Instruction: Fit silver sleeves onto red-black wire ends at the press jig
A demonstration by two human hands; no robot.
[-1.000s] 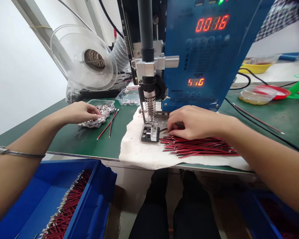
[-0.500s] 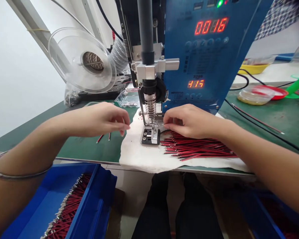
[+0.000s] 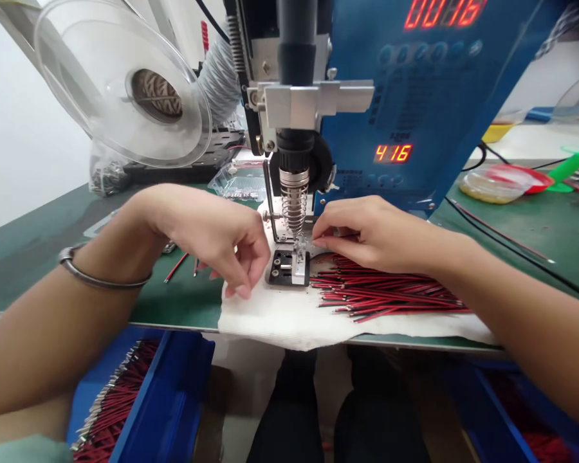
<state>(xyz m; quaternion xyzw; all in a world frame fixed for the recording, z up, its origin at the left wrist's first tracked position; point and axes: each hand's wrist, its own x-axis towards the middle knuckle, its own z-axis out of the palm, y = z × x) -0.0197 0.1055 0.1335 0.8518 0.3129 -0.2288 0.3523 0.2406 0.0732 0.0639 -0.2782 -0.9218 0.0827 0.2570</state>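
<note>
My left hand (image 3: 222,241) hangs over the white cloth (image 3: 270,321), left of a small metal fixture (image 3: 298,263) on a black base. Its fingers are curled in and the thumb tip points down; anything between them is hidden. My right hand (image 3: 371,231) is closed at the fixture's right side, thumb and forefinger together. What they pinch is too small to make out. Under that hand lies a pile of red and black wires (image 3: 381,292). Above the fixture stands the machine's spring-wrapped tip (image 3: 294,199).
A blue control box (image 3: 415,109) with red digits rises behind. A clear reel (image 3: 120,83) and a plastic tray (image 3: 241,183) are at back left. Below the table edge, a blue bin (image 3: 145,411) holds wires with metal ends. Lidded dishes (image 3: 496,183) sit at right.
My left hand has turned downward and come closer to the fixture, its fingers more curled. My right hand stays by the fixture. The view has moved closer; the lower display changed.
</note>
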